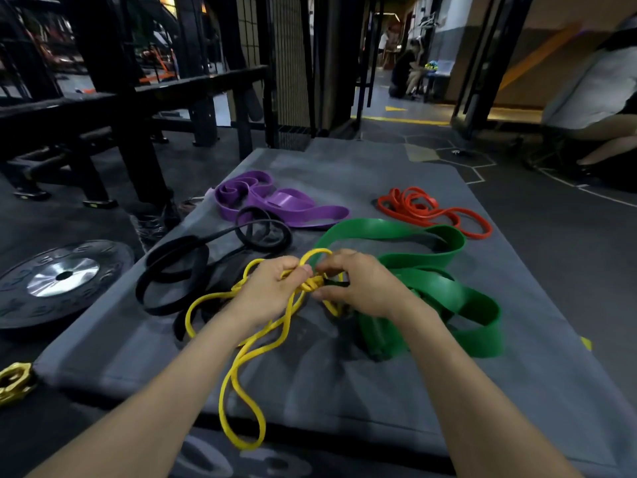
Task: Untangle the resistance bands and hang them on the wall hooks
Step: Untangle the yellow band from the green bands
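Off the mat's left edge a weight plate [63,276] lies flat on the floor, and just inside that edge the black band [172,270] sprawls in loose loops toward the far left corner, where the purple band [286,203] is folded over itself. Next comes the yellow band [241,374], the thin one being worked: its long axis runs from a slack loop that spills over the mat's [344,391] near edge, up and away to a tight knot [312,283] about mid-mat. The left hand [272,288] is closed around the strands on the knot's left side, thumb pressed on top. The right hand [358,284] meets it from the other side, fingertips pinched on the knot, with something dark showing between thumb and finger; I cannot tell if that is a strand of the black band or shadow. So the knot sits squarely between the two hands, equally near both, and the free length trails back toward the person on the left hand's side. To my eye the next pull has to draw a strand out along that line, toward the near edge. Right of the hands the wide green band [431,281] lies in broad folds, touching the right wrist, and the red band [431,210] is coiled near the far right corner, apart from the rest. No wall hooks are in sight.
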{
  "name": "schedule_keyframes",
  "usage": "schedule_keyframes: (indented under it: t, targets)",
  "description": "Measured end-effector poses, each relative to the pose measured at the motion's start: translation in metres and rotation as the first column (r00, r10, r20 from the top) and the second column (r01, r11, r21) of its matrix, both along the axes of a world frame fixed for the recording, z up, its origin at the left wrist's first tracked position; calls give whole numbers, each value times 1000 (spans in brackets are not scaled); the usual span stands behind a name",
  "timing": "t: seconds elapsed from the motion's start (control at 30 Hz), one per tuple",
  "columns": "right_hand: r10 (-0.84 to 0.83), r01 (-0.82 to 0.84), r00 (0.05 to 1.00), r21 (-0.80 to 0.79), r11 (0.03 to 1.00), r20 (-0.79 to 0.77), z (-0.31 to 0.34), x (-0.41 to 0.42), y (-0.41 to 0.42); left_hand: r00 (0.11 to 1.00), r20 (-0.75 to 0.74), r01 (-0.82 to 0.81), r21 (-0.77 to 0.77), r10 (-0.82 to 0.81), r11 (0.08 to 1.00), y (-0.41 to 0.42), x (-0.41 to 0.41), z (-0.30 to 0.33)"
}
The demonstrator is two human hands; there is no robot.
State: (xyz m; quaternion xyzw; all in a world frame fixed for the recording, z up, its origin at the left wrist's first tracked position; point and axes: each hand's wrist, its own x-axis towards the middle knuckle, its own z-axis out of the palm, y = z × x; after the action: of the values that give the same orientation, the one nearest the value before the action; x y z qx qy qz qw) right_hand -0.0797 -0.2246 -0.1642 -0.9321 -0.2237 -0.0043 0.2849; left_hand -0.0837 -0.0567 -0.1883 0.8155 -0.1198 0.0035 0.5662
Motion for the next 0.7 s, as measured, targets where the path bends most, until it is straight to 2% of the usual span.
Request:
schedule_keyframes:
  t: [0.13,0.23,0.33,0.43,0.5,0.6,0.7]
  targets:
    - [61,-59,997,-34,998,56,4,-2,5,999,17,-48,-16,48,999,1,-2,-5]
    - [76,-70,994,-74,995,82,6,0,7,981,99,-175,83,167,981,2,-2,-9]
    - [23,-29,994,55,998,108,12,1,1,881,326,-431,250,344,867,5,-7,-4]
    - [-83,65,994,239,969,66,15,-1,-5,833,389,-528,347,393,775,7,-11,-2]
    - [-96,89,995,407,909,-2,13,-1,-7,844,361,-523,385,398,760,5,-10,-2]
    - [-9,85,994,702,708,-111,12,-3,-12,878,297,-475,433,376,766,4,-6,-1]
    - [47,120,984,825,552,-174,15,-7,-19,951,84,-309,333,298,891,1,-5,0]
